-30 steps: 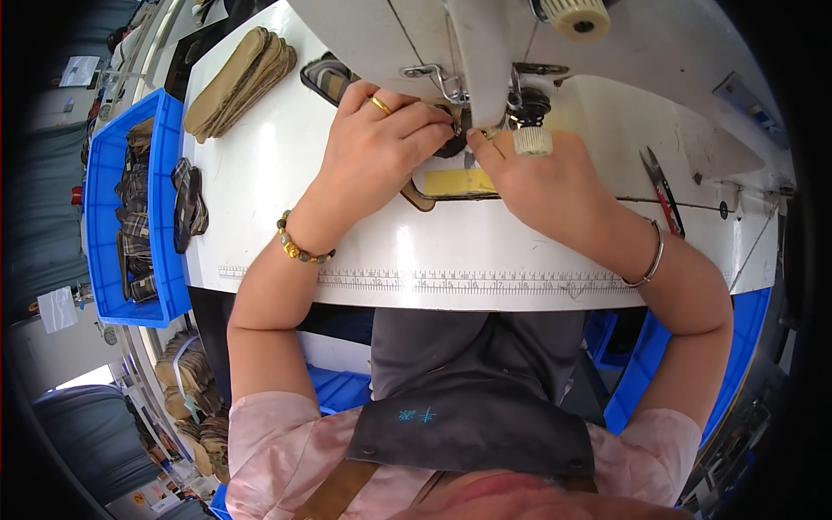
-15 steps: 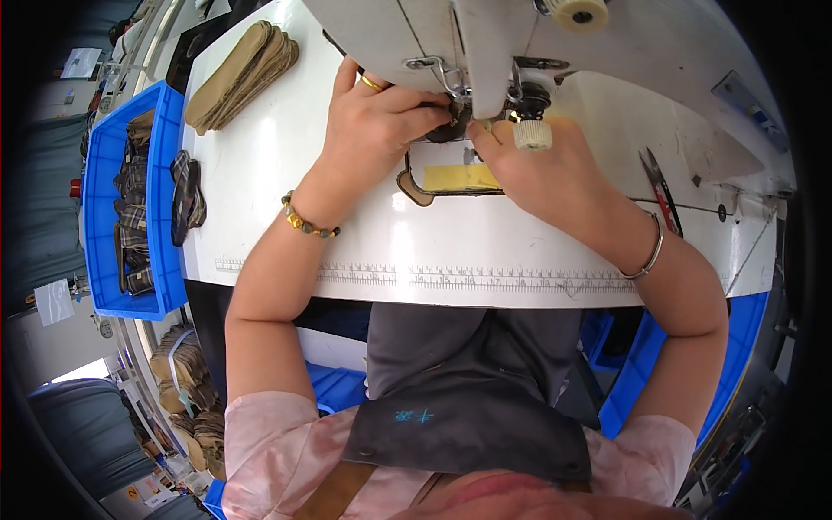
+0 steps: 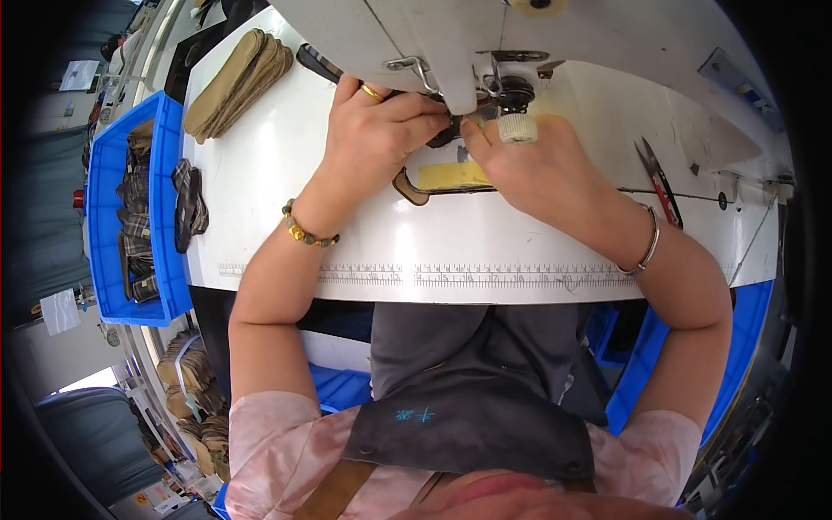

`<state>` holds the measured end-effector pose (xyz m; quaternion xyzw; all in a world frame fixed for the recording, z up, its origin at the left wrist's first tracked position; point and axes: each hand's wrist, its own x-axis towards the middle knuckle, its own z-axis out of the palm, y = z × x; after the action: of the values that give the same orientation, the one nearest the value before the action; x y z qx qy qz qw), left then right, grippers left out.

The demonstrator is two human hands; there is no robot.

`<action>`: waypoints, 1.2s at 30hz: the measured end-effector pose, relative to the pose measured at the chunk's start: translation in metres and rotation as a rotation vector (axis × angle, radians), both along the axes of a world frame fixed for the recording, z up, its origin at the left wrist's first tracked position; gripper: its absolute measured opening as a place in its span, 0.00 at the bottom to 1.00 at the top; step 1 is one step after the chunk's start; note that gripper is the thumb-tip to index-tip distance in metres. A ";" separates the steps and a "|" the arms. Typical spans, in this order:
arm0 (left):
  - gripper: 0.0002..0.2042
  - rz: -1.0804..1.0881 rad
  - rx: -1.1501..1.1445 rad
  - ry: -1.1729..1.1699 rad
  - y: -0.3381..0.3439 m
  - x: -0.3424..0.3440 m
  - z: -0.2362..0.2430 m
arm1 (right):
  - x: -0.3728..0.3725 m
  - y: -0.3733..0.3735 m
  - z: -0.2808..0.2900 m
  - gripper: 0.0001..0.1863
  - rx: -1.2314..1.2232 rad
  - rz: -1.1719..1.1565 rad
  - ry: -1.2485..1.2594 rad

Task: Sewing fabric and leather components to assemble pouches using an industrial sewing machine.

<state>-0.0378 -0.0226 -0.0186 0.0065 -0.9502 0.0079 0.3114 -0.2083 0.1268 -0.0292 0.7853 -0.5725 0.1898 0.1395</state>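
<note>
A white sewing table [image 3: 286, 182] fills the upper half of the view, its near edge marked with a printed ruler strip [image 3: 468, 276] that runs almost the full width. The white sewing machine [image 3: 451, 35] overhangs the far side, leaving open table to the left of the hands and a smaller bare stretch to the right.

The left hand [image 3: 377, 130], wearing one gold ring and one beaded bracelet, is curled with its fingertips pinched narrowly on a small dark workpiece [image 3: 444, 134] directly under the needle area. The right hand [image 3: 537, 169], with one metal bangle at the wrist, presses its fingertips against the same piece from the other side; most of the piece is hidden beneath the fingers. A yellow patch [image 3: 451, 175] on the table lies just below the hands, with a brown curved piece [image 3: 409, 186] touching its left end.

One stack of tan fabric pieces [image 3: 238, 82] sits at the far left corner. One dark plaid piece [image 3: 189, 204] hangs over the left edge, beside one blue bin [image 3: 165, 173] holding more plaid pieces. One pair of snips [image 3: 659, 178] lies to the right, well apart from the hands.
</note>
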 end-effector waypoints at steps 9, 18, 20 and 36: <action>0.13 0.023 0.007 0.004 0.002 -0.001 0.001 | -0.003 -0.005 -0.008 0.06 0.016 0.026 -0.089; 0.15 0.094 -0.006 -0.052 0.007 0.001 0.004 | -0.003 -0.006 -0.006 0.06 0.003 0.010 -0.076; 0.16 0.106 -0.018 -0.072 0.009 0.001 0.005 | -0.003 -0.005 -0.005 0.04 -0.002 0.016 -0.083; 0.17 0.167 0.010 -0.177 0.018 0.008 0.007 | -0.004 0.008 0.010 0.03 0.096 -0.026 0.024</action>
<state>-0.0300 -0.0042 -0.0113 0.0866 -0.9702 0.0295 0.2243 -0.2120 0.1343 -0.0193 0.7857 -0.5895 0.1510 0.1111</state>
